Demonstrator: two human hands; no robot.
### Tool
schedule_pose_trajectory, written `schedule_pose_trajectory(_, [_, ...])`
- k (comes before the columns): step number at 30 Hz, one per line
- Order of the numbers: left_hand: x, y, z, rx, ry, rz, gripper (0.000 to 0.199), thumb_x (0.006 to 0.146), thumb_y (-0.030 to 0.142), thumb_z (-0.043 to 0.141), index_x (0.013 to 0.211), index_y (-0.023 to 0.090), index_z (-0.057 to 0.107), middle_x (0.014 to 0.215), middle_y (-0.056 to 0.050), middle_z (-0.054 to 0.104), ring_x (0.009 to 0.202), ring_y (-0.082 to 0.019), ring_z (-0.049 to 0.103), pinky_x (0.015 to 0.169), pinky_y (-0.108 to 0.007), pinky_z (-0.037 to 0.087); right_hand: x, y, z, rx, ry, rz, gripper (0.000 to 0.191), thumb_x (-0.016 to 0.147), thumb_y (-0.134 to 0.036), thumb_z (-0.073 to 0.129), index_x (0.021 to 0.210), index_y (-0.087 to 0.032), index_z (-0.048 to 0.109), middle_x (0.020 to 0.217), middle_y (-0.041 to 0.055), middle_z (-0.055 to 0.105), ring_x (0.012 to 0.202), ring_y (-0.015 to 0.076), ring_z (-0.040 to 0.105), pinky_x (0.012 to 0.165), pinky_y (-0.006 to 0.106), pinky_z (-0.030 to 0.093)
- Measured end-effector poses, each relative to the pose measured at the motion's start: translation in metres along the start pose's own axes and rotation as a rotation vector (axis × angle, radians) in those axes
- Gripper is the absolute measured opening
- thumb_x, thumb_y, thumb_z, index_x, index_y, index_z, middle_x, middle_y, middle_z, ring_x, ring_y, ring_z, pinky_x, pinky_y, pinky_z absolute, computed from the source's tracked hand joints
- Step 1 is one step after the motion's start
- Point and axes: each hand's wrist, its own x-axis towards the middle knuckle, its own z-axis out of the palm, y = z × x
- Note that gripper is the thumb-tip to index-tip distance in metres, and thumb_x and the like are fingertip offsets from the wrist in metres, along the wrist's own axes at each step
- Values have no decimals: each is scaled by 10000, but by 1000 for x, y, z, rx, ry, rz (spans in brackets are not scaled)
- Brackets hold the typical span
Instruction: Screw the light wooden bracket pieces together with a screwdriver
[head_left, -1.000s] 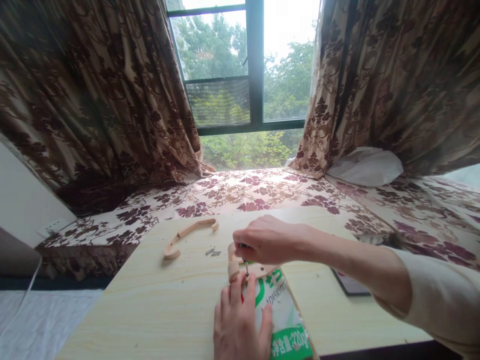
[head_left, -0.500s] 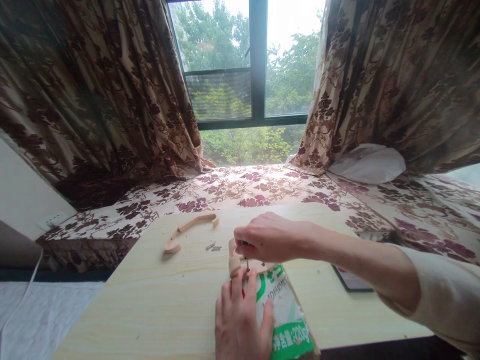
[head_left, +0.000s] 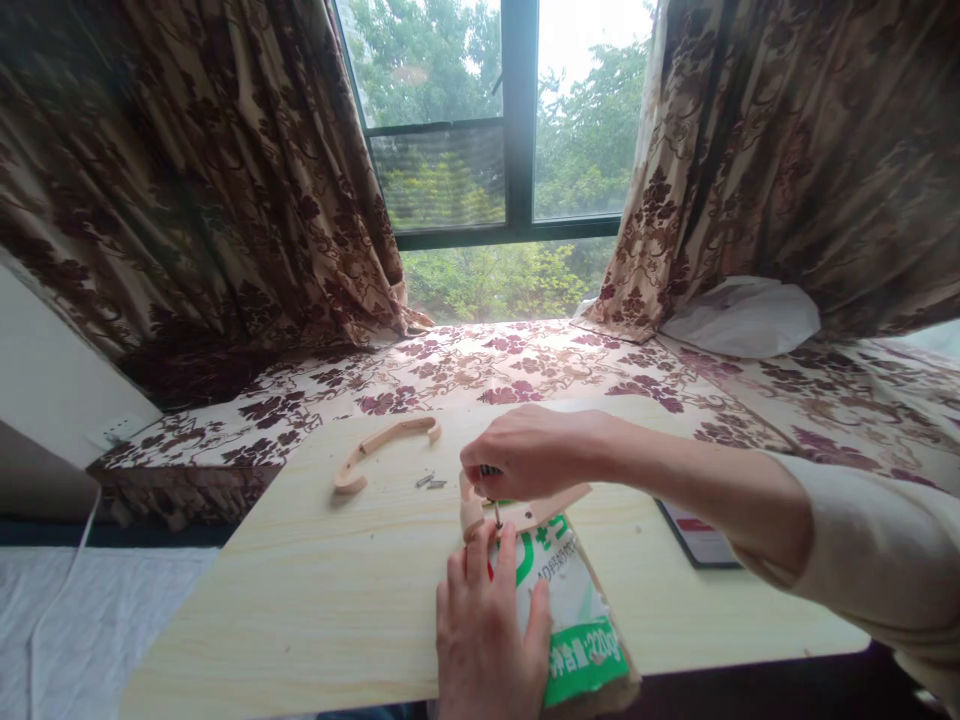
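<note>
My right hand (head_left: 517, 452) is closed around the dark handle of a screwdriver (head_left: 497, 514), whose thin shaft points down at a screw spot. Beneath it a curved light wooden piece (head_left: 471, 512) lies across the top of a green and white printed packet (head_left: 585, 655). My left hand (head_left: 491, 620) rests on the packet with its fingers spread, the fingertips touching the wooden piece beside the screwdriver's tip. Another curved wooden piece (head_left: 386, 437) lies farther back on the left, and small metal parts (head_left: 430, 482) sit between the two pieces.
Everything stands on a pale wooden table (head_left: 285, 600). A dark-edged tablet or phone (head_left: 701, 540) lies under my right forearm. Behind are a flower-patterned ledge (head_left: 510, 365), a white plastic bag (head_left: 742, 317), curtains (head_left: 285, 180) and a window.
The view has shifted slightly. My right wrist has turned a little on the screwdriver, and more of the wooden piece and the flat device shows. My left hand stays on the packet.
</note>
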Motion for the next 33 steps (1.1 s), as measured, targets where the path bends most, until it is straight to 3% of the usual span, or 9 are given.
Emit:
schedule_pose_trajectory(7, [1,1,0,57,-13,20,432,867,251,434,1298,225,452,1359,-54,438,1074,-235,441,860,-402,415,0,-1,7,-44,48,82,302,892,-319,418,889,-139,660,817,110,696,646,157,560,496,267,250])
schedule_pose_trajectory(14, [1,-3,-3,37,-47,46,428,870,292,450,1294,239,464,1341,-46,461,1081,-222,456,887,-383,427,-3,1,-2,-23,29,-59,248,847,-249,441,890,-172,673,790,75,687,599,127,509,498,249,261])
schedule_pose_trajectory(20, [1,-4,-2,45,-54,20,423,872,305,443,1289,244,474,1345,-35,460,1091,-231,457,888,-386,424,-3,2,6,-65,74,26,304,898,-256,386,878,-113,654,740,103,674,542,116,441,480,266,224])
schedule_pose_trajectory(24, [2,-4,-2,63,-45,41,423,873,295,441,1292,241,468,1347,-40,457,1086,-226,460,880,-380,429,-4,4,0,-31,43,23,291,872,-330,445,890,-147,670,770,92,675,568,122,461,487,256,240])
schedule_pose_trajectory(28, [2,-3,-3,68,-33,39,422,866,281,455,1286,243,474,1336,-44,469,1089,-222,459,888,-378,427,-7,1,-3,6,-2,-34,260,863,-263,431,904,-169,669,795,77,676,601,121,490,510,248,263])
schedule_pose_trajectory(33, [1,-4,-2,68,-47,36,426,866,286,449,1288,235,475,1336,-53,470,1085,-230,462,883,-388,431,-4,-2,5,-28,47,29,289,893,-246,390,883,-132,655,775,96,677,589,124,496,498,268,238])
